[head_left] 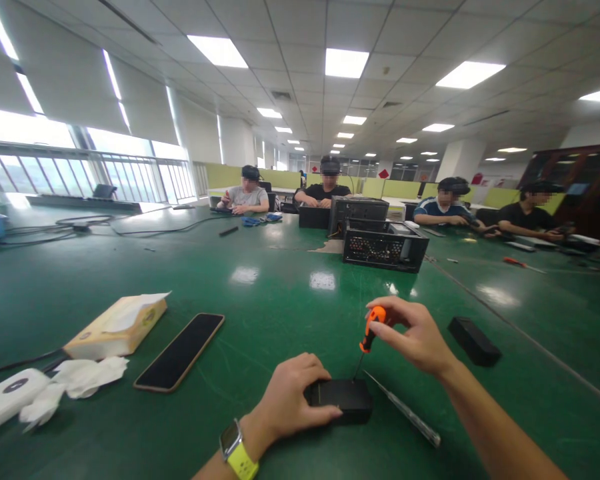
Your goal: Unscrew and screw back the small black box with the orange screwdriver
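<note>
My left hand [300, 393] grips the left end of a small black box [353, 397] lying on the green table, thumb along its near side. In my right hand [415, 333] is a screwdriver with an orange and black handle [375, 323], held near the top by thumb and fingers. The screwdriver's thin shaft slants down, its tip at the far edge of the box's top, near the right corner. Just right of the box lies a second, slender screwdriver with a clear-looking handle [413, 420]. Further right rests another black block [475, 340].
A phone [180, 353], a tissue pack [120, 327], crumpled tissues [87, 377] and a white device [13, 400] lie to the left. Open black metal cases [385, 247] stand ahead. Several people sit across the table [260, 280]. Cables [80, 227] run at far left.
</note>
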Tool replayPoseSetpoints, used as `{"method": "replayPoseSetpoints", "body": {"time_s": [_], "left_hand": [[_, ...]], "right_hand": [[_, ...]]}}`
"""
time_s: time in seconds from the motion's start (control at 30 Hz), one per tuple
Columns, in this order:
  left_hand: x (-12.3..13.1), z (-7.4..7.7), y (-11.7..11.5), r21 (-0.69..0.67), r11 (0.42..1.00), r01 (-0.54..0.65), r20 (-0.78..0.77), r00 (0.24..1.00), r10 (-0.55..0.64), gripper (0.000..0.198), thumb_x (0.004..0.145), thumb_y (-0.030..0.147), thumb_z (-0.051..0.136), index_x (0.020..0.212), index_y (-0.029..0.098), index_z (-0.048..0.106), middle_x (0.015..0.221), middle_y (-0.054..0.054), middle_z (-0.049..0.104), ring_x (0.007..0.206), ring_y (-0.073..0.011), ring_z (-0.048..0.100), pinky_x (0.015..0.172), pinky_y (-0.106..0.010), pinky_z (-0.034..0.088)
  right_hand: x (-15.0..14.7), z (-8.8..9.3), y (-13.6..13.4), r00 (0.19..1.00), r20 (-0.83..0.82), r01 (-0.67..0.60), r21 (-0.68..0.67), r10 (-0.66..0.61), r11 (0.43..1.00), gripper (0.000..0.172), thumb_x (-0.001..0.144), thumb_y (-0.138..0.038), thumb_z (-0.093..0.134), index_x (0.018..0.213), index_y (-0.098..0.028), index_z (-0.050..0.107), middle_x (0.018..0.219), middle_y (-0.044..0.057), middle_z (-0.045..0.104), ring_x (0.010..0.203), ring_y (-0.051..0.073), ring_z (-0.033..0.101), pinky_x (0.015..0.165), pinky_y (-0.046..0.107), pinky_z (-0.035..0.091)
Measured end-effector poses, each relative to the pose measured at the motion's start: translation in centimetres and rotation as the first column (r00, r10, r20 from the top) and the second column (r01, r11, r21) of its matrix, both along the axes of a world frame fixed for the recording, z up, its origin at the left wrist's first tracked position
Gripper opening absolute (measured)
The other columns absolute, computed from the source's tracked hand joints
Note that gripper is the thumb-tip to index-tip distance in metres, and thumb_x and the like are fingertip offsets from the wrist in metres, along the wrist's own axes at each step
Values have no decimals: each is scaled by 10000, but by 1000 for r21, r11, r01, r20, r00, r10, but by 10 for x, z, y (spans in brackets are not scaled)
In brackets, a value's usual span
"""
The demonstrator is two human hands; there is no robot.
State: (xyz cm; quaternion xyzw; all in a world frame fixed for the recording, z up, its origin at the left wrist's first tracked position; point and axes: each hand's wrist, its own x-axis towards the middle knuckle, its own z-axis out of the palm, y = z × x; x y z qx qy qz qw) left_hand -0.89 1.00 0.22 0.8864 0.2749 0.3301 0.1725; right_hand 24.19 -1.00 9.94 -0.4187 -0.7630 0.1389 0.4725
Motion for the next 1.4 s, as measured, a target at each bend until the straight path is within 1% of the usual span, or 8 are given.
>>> {"method": "replayPoseSetpoints", "body": {"time_s": [0.13, 0.33, 0.5, 0.8, 1.03, 1.4], "left_hand": [[0, -1, 1, 17, 1000, -8, 1, 1000, 8, 360, 704, 475, 795, 880, 171, 717, 828, -50, 672, 756, -216, 623, 650, -275, 483], [1, 1, 0, 6, 1000, -1, -3, 1000, 1, 353, 685, 438, 822, 883, 164, 722, 834, -54, 678, 760, -220, 632, 666, -281, 495], [1, 0, 0, 7, 1000, -7, -14, 1000, 7, 363, 673, 431, 839, 884, 157, 726, 832, -60, 679, 755, -224, 630, 669, -290, 496], [0, -1, 1, 20, 1000, -5, -21, 1000, 5, 362, 681, 436, 828, 893, 161, 728, 838, -60, 679, 758, -222, 632, 675, -289, 500], [0, -2, 2, 19, 1000, -4, -22, 1000, 4, 360, 688, 447, 818, 886, 161, 728, 827, -56, 675, 747, -218, 630, 678, -293, 502], [0, 1, 1, 26, 1000, -9, -11, 1000, 9, 358, 691, 462, 808, 883, 171, 728, 833, -60, 681, 752, -219, 633, 656, -279, 497]], "right_hand": [[3, -3, 2, 1000, -26, -6, -8, 5, 1000, 177, 862, -282, 655, 1021, -205, 661, 815, 21, 707, 674, 156, 673, 601, 250, 546], [6, -7, 6, 1000, -23, -13, -37, 12, 999, 173, 862, -294, 652, 1012, -208, 659, 825, 30, 708, 683, 171, 675, 596, 266, 547], [4, -6, 5, 998, -55, -25, -34, 23, 999, 181, 860, -292, 653, 1022, -210, 659, 840, 29, 708, 693, 174, 685, 606, 265, 554], [10, -6, 8, 999, -43, -3, -14, 2, 1000, 189, 858, -310, 655, 1012, -201, 670, 834, 31, 706, 683, 174, 675, 608, 270, 555], [11, -5, 8, 996, -91, -15, -22, 13, 1000, 196, 855, -321, 660, 1017, -212, 664, 838, 36, 722, 698, 186, 688, 623, 285, 564], [9, -9, 9, 994, -100, -41, -51, 36, 998, 202, 853, -318, 659, 1021, -207, 666, 853, 45, 726, 709, 194, 697, 636, 297, 579]]}}
